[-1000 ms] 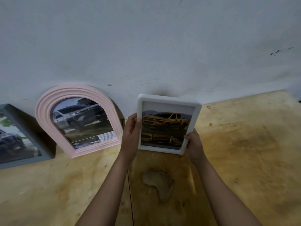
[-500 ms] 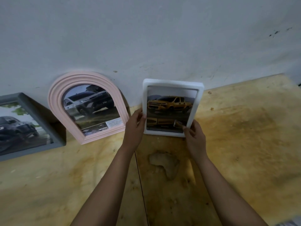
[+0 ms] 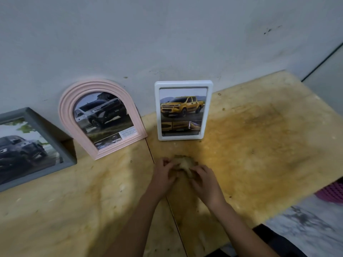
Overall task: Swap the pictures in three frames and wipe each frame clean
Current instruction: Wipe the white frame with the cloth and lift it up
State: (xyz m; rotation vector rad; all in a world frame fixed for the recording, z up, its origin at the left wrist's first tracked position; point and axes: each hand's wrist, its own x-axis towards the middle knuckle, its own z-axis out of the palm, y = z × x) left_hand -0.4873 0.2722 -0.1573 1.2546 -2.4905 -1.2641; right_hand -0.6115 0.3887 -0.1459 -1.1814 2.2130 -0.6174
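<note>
At the lower right of the frame a strip of marbled grey floor [image 3: 308, 225] shows past the table edge, and a purple basket [image 3: 331, 193] peeks in at the right border. The worn yellow wooden table [image 3: 259, 145] fills the middle of the picture. Just below centre, the left hand [image 3: 163, 173] and the right hand [image 3: 204, 179] are both curled over a crumpled tan cloth [image 3: 184, 163] that lies on the table; the fingers of each hand close on the fabric from either side, though motion blur hides how firmly they grip.

Beyond the cloth, at centre, the white frame [image 3: 183, 110] stands upright against the grey wall [image 3: 167, 34], holding a picture of a yellow pickup. Left of it leans the pink arched frame [image 3: 101, 117] with a picture of a dark truck and a white one. At the left border the grey frame [image 3: 31, 147] leans too, partly cut off, with a dark vehicle in it. Nothing stands between the hands and the frames.

Half a second ago both hands held the white frame by its lower corners; now they have let it go and dropped to the cloth, and the frame stands alone.
</note>
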